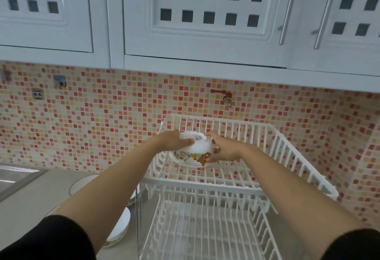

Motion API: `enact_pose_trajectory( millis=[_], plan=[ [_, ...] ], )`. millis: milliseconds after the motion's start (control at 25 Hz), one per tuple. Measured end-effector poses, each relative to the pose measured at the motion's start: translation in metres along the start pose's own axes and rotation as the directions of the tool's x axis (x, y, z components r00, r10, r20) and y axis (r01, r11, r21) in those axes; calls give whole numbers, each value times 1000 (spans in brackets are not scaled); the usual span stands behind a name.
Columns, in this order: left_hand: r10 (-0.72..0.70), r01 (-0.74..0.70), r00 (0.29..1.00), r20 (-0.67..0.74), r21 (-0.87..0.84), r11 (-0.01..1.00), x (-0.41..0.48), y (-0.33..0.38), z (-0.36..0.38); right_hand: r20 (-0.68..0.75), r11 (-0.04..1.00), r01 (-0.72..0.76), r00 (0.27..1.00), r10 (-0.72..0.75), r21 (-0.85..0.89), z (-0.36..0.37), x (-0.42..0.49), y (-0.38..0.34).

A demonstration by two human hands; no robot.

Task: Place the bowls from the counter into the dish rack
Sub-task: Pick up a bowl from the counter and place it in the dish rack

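Tiled kitchen wall (102, 115); left hand (174, 140) and right hand (223, 149) clasp an upturned bowl (195, 152) between them, above the rack (277, 148).

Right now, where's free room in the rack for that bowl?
Upper tier of the dish rack is bare right of both hands holding the bowl. Lower tier looks bare too. The counter left of the rack is crowded with bowls.

A white bowl (192, 152) printed with cartoon bears is seen at centre frame; the dish rack (226, 198) is white, the wall tiles (102, 115) red, orange and cream mosaic.
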State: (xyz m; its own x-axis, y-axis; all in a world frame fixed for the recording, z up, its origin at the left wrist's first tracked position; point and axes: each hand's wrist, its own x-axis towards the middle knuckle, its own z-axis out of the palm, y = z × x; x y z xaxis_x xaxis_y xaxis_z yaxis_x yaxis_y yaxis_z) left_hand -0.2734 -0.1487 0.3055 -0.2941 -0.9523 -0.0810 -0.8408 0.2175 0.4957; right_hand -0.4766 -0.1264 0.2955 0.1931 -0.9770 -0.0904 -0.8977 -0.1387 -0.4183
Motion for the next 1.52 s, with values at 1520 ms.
enact_pose_trajectory(
  millis=[1520],
  plan=[
    [-510,506,860,13,98,857,-179,-468,73,159,985,-136,980,118,109,413,73,-279]
  ],
)
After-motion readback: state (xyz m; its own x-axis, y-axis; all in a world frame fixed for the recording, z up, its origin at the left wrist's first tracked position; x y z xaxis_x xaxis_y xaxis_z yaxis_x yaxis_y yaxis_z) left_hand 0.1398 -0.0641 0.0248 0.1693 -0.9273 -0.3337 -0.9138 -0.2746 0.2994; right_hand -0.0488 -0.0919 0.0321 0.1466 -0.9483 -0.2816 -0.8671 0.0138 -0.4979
